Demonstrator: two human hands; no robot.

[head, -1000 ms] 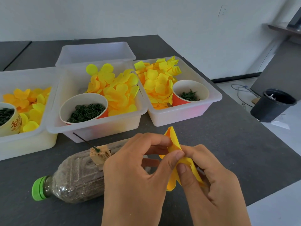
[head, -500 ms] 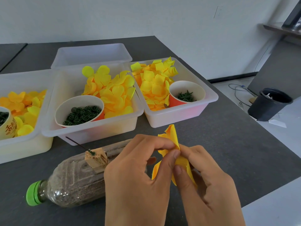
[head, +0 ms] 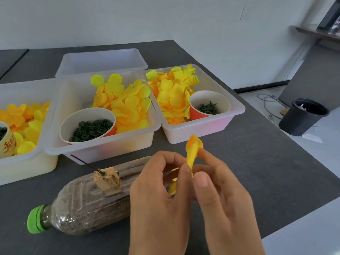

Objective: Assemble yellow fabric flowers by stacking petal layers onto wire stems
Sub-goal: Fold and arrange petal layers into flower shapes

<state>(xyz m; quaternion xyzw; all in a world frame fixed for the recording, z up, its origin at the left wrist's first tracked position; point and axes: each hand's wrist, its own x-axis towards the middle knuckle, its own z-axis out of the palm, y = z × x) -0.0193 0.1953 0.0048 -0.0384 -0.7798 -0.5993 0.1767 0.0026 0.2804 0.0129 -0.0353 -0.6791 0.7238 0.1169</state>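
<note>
Both hands hold one yellow petal piece [head: 192, 153] above the dark table [head: 257, 172]. The left hand [head: 161, 196] pinches it with its thumb and curled fingers. The right hand [head: 219, 192] pinches it too, with its thumb on the near side and a finger up by the top.

A moment ago the petal piece was spread wider and hung lower between the hands. Now it is squeezed thin and stands up tall, with its top poking out at 12 o'clock from the fingers. I think the hands are folding or pinching it to find the middle, so it can slide onto a stem.

The wire stem [head: 84, 163] sticks out of a small wood block [head: 107, 178] that sits on a bottle [head: 86, 205] lying on its side, at 9 o'clock from the hands. The stem looks bare, so no layer is on it yet.

More yellow petals [head: 125, 103] wait in the white bins [head: 103, 148] at 11 and 12 o'clock, next to cups of small green parts [head: 91, 127].

The next job, I guess, is to bring the petal over to the wire tip.
</note>
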